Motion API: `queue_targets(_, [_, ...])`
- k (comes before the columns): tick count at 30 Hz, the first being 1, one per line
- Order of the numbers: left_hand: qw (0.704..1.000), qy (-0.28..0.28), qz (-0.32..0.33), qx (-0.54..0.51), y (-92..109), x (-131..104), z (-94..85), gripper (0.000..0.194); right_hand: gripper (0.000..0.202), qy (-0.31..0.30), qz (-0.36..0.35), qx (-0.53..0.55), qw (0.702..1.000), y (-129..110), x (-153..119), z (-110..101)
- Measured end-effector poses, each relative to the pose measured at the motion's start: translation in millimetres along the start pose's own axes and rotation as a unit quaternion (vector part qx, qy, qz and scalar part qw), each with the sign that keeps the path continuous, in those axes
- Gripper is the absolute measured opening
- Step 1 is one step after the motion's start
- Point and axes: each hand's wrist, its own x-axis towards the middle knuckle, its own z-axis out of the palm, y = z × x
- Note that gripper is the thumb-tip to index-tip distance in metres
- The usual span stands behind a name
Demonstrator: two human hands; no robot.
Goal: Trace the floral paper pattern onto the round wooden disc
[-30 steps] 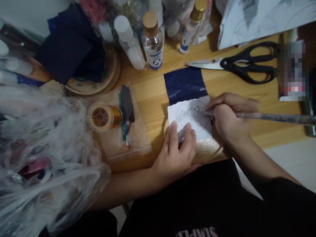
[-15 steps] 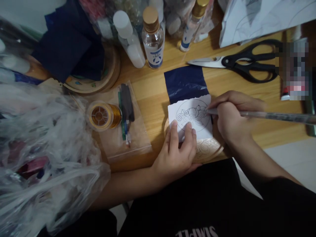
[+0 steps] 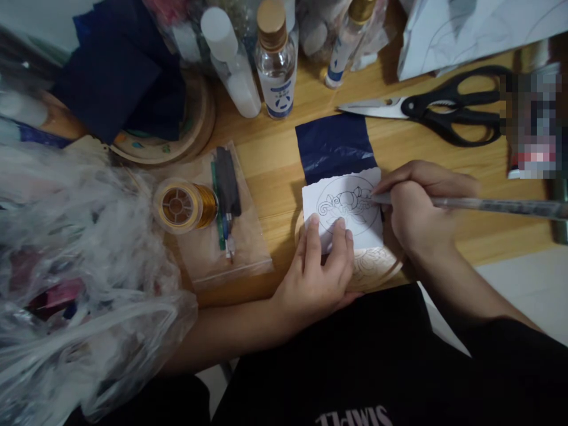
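My left hand (image 3: 320,269) lies with spread fingers on a small white paper (image 3: 366,234), pressing it down. The paper carries a fine line drawing inside a circle. Beneath it sits a round wooden piece (image 3: 377,263) with drawn curls along its lower part. A dark blue sheet (image 3: 335,145) sticks out past the paper's upper edge. My right hand (image 3: 415,216) is closed around a long, slim pen (image 3: 501,205), its tip on the right part of the drawing. The left thumb rests near the lower rim of the wooden piece.
Black-handled scissors (image 3: 444,107) lie behind the right hand. Left of the paper are a spool of golden thread (image 3: 186,206) and a clear bag (image 3: 248,260) with pens. Bottles (image 3: 277,77) stand at the back; a plastic bag (image 3: 110,284) fills the left side.
The view has shifted slightly, so the objects at the back sit a little higher. Both hands keep nearly the same places, and the pen tip stays on the drawing.
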Motion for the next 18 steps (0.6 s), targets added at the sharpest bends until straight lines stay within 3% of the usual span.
queue_targets(18, [1.000, 0.007, -0.004, 0.005, 0.9, -0.1, 1.6, 0.082, 0.027, 0.020, 0.011, -0.001, 1.000, -3.1, -0.3, -0.9])
